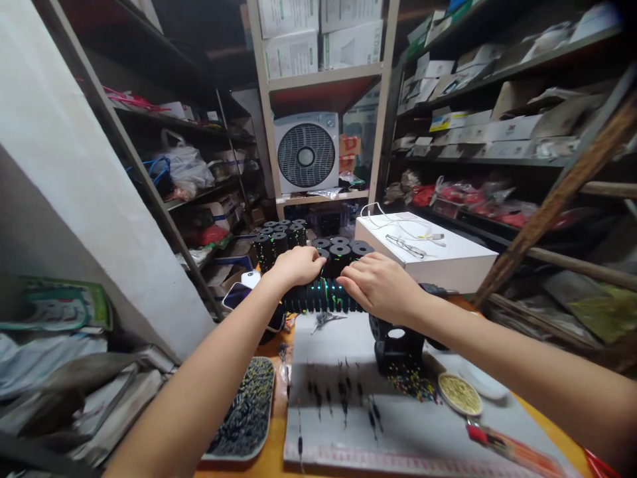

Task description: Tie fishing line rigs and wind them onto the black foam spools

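A row of black ring-shaped spools (pixel 323 297) lies crosswise in front of me, with bright green and blue marks along it. My left hand (pixel 297 265) curls over its left part, thumb pointing inward. Over its right part my right hand (pixel 377 284) is closed, thumb along the near side. The far fingertips of both hands are hidden. Just behind stand upright black spools (pixel 340 250) with holes in their tops. A black stand (pixel 398 352) with a round opening sits below my right hand.
Small dark fishing floats (pixel 344 392) lie on the white board (pixel 328 441). At left is a tray (pixel 243 411) of small dark pieces; at right, scattered beads (pixel 413 384) and a dish (pixel 460 393) of yellowish bits. A white box (pixel 423 249) carries glasses and a cable. Shelves stand around.
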Demonstrator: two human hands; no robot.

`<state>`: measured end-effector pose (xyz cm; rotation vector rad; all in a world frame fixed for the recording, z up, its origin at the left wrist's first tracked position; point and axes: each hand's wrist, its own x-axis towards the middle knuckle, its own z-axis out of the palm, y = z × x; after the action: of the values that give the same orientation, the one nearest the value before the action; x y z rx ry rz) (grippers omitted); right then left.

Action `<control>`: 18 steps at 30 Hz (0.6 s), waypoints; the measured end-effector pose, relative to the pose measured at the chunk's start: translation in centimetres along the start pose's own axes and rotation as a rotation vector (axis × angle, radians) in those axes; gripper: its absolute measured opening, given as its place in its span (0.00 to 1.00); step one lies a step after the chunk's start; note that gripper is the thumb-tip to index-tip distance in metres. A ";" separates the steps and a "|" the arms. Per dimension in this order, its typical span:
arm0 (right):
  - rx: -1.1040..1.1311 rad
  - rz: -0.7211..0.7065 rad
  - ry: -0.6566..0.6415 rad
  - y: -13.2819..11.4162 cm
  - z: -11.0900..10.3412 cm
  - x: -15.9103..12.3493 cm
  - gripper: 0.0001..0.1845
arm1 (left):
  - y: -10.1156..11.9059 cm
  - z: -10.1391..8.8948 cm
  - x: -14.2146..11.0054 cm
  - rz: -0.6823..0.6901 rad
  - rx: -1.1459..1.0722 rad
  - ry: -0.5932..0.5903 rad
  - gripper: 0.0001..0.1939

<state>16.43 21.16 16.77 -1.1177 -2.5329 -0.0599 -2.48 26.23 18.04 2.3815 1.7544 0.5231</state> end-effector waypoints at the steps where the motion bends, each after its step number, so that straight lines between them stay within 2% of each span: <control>1: 0.002 0.009 -0.012 0.2 0.1 0.2 0.26 | 0.2 -0.2 -0.2 -0.009 -0.012 0.044 0.15; 3: 0.035 0.047 -0.058 0.9 0.2 0.9 0.30 | 0.5 -0.7 -1.1 0.003 -0.063 0.120 0.14; 5: 0.092 0.096 -0.139 1.9 0.0 1.9 0.33 | 0.8 -1.3 -2.5 0.059 -0.150 0.137 0.15; 9: 0.219 0.132 -0.355 3.8 -0.3 3.8 0.36 | 1.1 -1.8 -4.9 0.195 -0.373 0.020 0.16; 12: 0.279 0.128 -0.463 4.4 -0.5 4.8 0.37 | 1.1 -1.7 -5.2 0.215 -0.561 -0.052 0.17; 15: 0.297 0.126 -0.479 4.6 -0.4 4.9 0.37 | 0.7 -2.0 -4.5 0.181 -0.766 -0.044 0.19; 18: 0.266 0.140 -0.380 4.2 -0.4 4.5 0.37 | -0.2 -2.7 -4.5 0.115 -0.920 0.148 0.16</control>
<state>16.81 27.16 18.23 -1.2894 -2.6650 0.5590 -4.84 21.78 19.58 1.7904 1.0406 1.2202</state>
